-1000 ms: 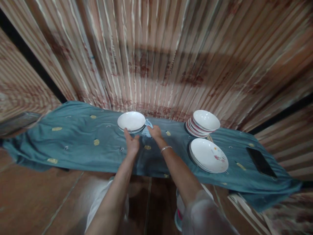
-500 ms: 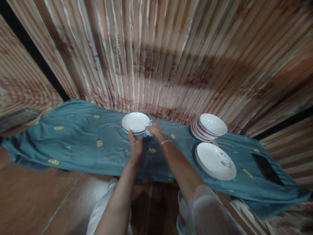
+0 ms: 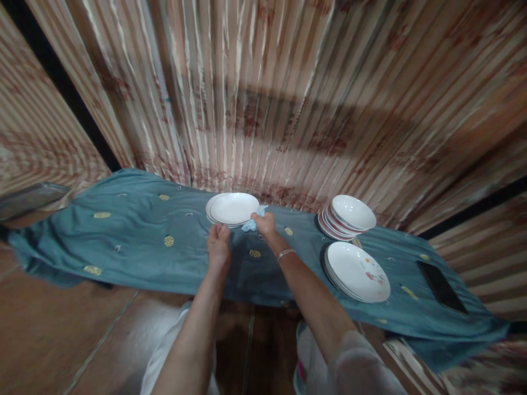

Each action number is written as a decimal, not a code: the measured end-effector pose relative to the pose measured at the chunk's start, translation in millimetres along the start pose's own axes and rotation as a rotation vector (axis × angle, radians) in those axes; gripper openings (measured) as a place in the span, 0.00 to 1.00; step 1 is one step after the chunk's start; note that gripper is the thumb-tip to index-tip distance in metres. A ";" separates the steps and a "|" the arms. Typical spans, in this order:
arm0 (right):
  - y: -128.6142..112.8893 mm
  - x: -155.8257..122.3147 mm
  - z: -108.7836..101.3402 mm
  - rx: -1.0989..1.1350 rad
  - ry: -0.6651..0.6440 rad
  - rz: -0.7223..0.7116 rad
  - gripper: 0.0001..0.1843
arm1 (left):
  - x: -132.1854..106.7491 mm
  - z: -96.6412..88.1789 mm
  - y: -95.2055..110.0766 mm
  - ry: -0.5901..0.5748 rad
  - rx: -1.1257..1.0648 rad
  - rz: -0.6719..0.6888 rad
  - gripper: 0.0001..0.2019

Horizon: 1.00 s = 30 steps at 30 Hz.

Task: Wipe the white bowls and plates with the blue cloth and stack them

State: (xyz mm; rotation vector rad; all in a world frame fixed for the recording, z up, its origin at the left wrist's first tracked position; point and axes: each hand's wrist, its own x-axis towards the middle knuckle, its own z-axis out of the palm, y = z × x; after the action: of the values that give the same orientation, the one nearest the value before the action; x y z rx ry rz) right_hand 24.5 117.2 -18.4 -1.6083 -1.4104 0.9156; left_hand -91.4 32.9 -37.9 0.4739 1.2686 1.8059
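My left hand (image 3: 218, 248) sits at the near rim of a small stack of white ceramic plates (image 3: 233, 209), its fingers bunched together. The top plate sits offset to the right on the stack. My right hand (image 3: 265, 225) pinches a crumpled light blue rag (image 3: 254, 221) beside the stack's right edge. A thin bangle (image 3: 285, 254) circles my right wrist. Both hands rest over a teal cloth (image 3: 132, 241) with yellow pineapple prints.
To the right stand a stack of red-rimmed white bowls (image 3: 349, 215) and a stack of white floral plates (image 3: 357, 272). A black phone (image 3: 440, 287) lies near the cloth's right end. A corrugated metal wall (image 3: 263, 99) rises behind, with a metal tray (image 3: 33, 199) at far left.
The top plate has shifted right on its stack. My left hand's spread fingers have drawn together at the rim. My right hand has dropped slightly, with the rag still in it.
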 end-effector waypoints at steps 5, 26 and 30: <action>12.1 -38.6 -37.7 0.125 0.042 0.008 0.07 | -30.4 2.9 1.0 -0.084 -0.019 -0.019 0.23; 78.1 -129.7 -171.9 0.164 -0.170 0.041 0.22 | -101.0 14.5 -22.3 -0.266 0.029 -0.365 0.35; 76.1 -125.0 -183.7 -0.204 0.064 -0.001 0.23 | -112.9 11.0 -23.5 -0.317 0.059 -0.416 0.39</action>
State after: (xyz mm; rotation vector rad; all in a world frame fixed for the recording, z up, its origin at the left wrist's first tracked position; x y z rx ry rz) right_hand 206.9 -30.4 -7.0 -1.7707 -1.4989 0.7314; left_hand -10.1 -49.7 -36.4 0.4678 1.1044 1.2924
